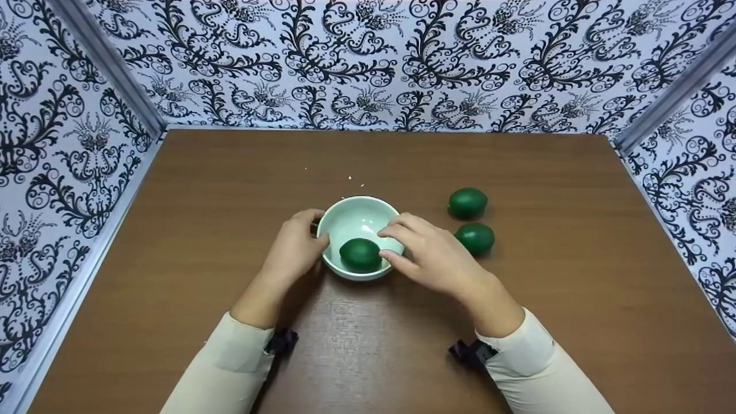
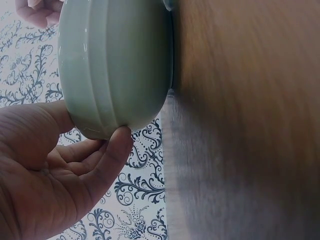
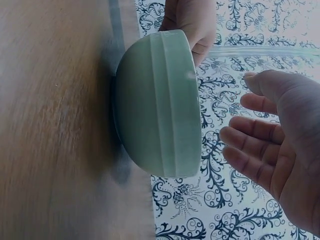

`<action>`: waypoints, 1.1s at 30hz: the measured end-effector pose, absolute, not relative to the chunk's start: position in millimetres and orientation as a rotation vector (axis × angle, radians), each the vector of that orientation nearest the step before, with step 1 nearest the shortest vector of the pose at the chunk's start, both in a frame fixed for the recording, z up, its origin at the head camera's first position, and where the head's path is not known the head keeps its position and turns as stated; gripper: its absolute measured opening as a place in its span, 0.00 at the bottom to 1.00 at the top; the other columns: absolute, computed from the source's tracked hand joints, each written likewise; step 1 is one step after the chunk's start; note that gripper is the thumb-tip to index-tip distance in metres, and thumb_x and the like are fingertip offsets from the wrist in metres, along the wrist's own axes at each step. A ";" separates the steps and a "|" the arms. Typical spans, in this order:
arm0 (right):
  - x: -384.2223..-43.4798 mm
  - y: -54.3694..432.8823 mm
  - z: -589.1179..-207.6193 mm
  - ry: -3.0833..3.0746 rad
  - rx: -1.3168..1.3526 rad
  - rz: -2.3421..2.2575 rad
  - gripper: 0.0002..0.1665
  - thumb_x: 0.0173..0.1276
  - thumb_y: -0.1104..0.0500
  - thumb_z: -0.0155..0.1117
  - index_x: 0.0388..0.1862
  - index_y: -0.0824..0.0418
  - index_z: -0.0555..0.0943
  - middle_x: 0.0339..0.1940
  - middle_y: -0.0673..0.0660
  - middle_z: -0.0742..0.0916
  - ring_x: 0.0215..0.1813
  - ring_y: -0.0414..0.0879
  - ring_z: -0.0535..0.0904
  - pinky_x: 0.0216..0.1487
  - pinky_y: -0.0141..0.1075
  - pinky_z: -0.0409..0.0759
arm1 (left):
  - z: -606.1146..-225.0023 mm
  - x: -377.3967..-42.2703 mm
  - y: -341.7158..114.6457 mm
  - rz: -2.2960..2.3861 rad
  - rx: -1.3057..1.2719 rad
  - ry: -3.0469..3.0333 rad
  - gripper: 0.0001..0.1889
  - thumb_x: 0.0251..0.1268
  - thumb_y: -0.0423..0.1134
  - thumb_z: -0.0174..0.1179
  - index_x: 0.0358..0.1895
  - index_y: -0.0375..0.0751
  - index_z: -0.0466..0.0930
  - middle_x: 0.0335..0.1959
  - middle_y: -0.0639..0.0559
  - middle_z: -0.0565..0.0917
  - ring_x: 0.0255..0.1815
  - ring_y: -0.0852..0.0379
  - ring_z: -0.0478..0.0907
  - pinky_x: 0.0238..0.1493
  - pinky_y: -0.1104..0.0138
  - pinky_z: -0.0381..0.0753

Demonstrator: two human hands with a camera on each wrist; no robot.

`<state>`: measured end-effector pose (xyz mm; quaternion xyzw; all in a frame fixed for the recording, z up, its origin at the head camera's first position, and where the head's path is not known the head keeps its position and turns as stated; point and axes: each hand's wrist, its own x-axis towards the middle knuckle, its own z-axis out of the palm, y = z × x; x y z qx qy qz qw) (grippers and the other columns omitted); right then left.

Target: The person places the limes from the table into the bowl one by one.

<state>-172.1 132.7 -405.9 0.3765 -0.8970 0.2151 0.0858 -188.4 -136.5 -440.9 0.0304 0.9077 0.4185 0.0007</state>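
A pale green bowl [image 1: 349, 223] stands on the table in the middle of the head view, with one dark green lime [image 1: 360, 255] lying inside near its front. My left hand [image 1: 294, 246] grips the bowl's left side, the thumb at the rim and fingers against the outer wall [image 2: 132, 65]. Over the right rim hovers my right hand [image 1: 440, 259], its fingers loosely bent and thumb tip close beside the lime. The right wrist view shows nothing between those fingers [image 3: 250, 132]. Both wrist views hide the lime behind the bowl's wall.
Two more limes, a far one [image 1: 467, 203] and a nearer one [image 1: 476, 238], lie right of the bowl, the nearer partly behind my right hand. Small white crumbs [image 1: 349, 177] dot the brown table [image 1: 241, 172] beyond the bowl. Patterned walls [image 1: 368, 63] enclose the back and sides.
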 end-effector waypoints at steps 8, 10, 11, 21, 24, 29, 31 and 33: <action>-172.0 137.3 -405.5 -2.633 1.104 0.670 0.18 0.75 0.47 0.66 0.57 0.54 0.84 0.56 0.51 0.84 0.48 0.47 0.82 0.46 0.41 0.85 | -442.0 -189.0 -137.0 1.292 0.099 2.873 0.22 0.61 0.30 0.60 0.60 0.31 0.82 0.57 0.37 0.85 0.59 0.42 0.81 0.65 0.52 0.78; -171.8 138.2 -405.3 -2.632 1.097 0.667 0.19 0.74 0.46 0.67 0.57 0.53 0.84 0.56 0.51 0.84 0.48 0.46 0.82 0.46 0.41 0.85 | -441.9 -189.0 -136.9 1.298 0.098 2.870 0.22 0.61 0.30 0.60 0.60 0.31 0.82 0.56 0.37 0.85 0.59 0.42 0.81 0.65 0.51 0.78; -171.7 138.7 -405.1 -2.632 1.095 0.666 0.19 0.74 0.46 0.67 0.58 0.53 0.84 0.56 0.51 0.84 0.48 0.46 0.82 0.45 0.40 0.85 | -442.0 -189.1 -136.9 1.299 0.099 2.870 0.22 0.61 0.30 0.60 0.60 0.31 0.82 0.56 0.37 0.85 0.59 0.42 0.82 0.65 0.51 0.78; -170.8 144.2 -400.5 -2.645 1.084 0.667 0.20 0.74 0.47 0.67 0.59 0.54 0.83 0.56 0.52 0.85 0.53 0.47 0.84 0.52 0.42 0.85 | -442.0 -187.9 -136.9 1.303 0.094 2.865 0.22 0.61 0.30 0.60 0.60 0.32 0.81 0.56 0.37 0.85 0.58 0.42 0.82 0.64 0.52 0.79; -170.9 145.5 -399.2 -2.643 1.079 0.671 0.19 0.74 0.48 0.67 0.59 0.54 0.83 0.55 0.52 0.85 0.54 0.47 0.84 0.53 0.43 0.85 | -441.8 -187.5 -136.7 1.303 0.094 2.864 0.22 0.61 0.30 0.60 0.60 0.32 0.82 0.56 0.37 0.85 0.58 0.43 0.82 0.64 0.52 0.79; -171.3 148.4 -398.1 -2.644 1.071 0.663 0.20 0.74 0.48 0.67 0.60 0.55 0.83 0.55 0.53 0.84 0.54 0.48 0.84 0.54 0.43 0.85 | -442.1 -188.0 -136.2 1.304 0.096 2.868 0.22 0.61 0.30 0.60 0.60 0.32 0.82 0.56 0.37 0.85 0.57 0.43 0.82 0.63 0.52 0.79; -171.6 149.9 -397.6 -2.645 1.070 0.661 0.20 0.74 0.48 0.67 0.60 0.55 0.83 0.55 0.53 0.84 0.54 0.48 0.84 0.54 0.44 0.85 | -442.3 -188.3 -136.1 1.305 0.099 2.869 0.21 0.61 0.29 0.60 0.60 0.32 0.82 0.56 0.37 0.85 0.57 0.43 0.82 0.63 0.52 0.79; -171.8 151.6 -397.1 -2.645 1.068 0.652 0.21 0.74 0.48 0.67 0.60 0.55 0.82 0.56 0.54 0.84 0.54 0.48 0.84 0.54 0.44 0.85 | -442.5 -188.4 -136.1 1.303 0.100 2.870 0.21 0.62 0.30 0.60 0.60 0.31 0.81 0.56 0.37 0.85 0.58 0.43 0.82 0.63 0.52 0.79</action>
